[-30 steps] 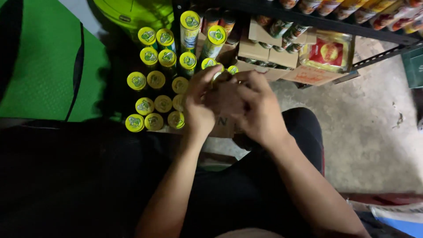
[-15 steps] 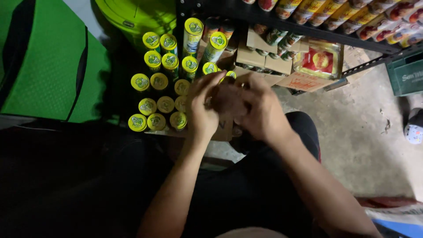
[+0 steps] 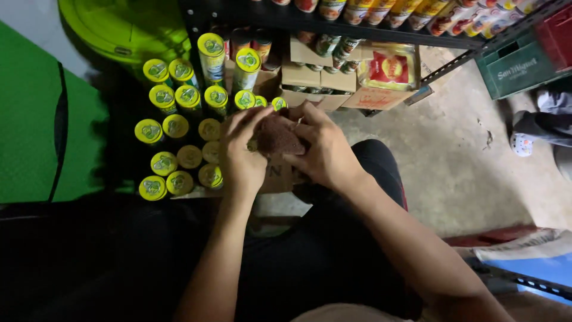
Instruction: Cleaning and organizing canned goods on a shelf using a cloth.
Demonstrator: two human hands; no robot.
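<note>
Both hands meet over a dark brown cloth [image 3: 279, 135] held just above a flattened piece of brown cardboard [image 3: 280, 176] that lies in front of the person's knees. The left hand [image 3: 243, 154] curls its fingers [image 3: 238, 119] over the cloth's left edge, clenched on it, and the right hand [image 3: 322, 149] grips the cloth from the right, with its fingers folded over the top so that the cloth is bunched between the two hands. Whether anything is wrapped inside the cloth cannot be told. Just left of the hands stand rows of cans with yellow lids [image 3: 179, 149], packed close together on the floor, and two taller ones [image 3: 211, 53] rise at the back of the group. Behind the hands are open cardboard boxes [image 3: 310, 80] tucked under a dark metal shelf [image 3: 381, 33], and beside them a box with a red and yellow label [image 3: 387, 68]. More cans line the shelf's top. A lime green plastic tub [image 3: 125, 27] sits at the upper left, above a broad green panel [image 3: 36, 137]. The bare concrete floor [image 3: 465, 161] spreads to the right, where a green crate [image 3: 518, 65] stands and another person's shoe [image 3: 523, 143] shows at the edge. The person's dark trousers [image 3: 333, 250] fill the lower part of the view
</note>
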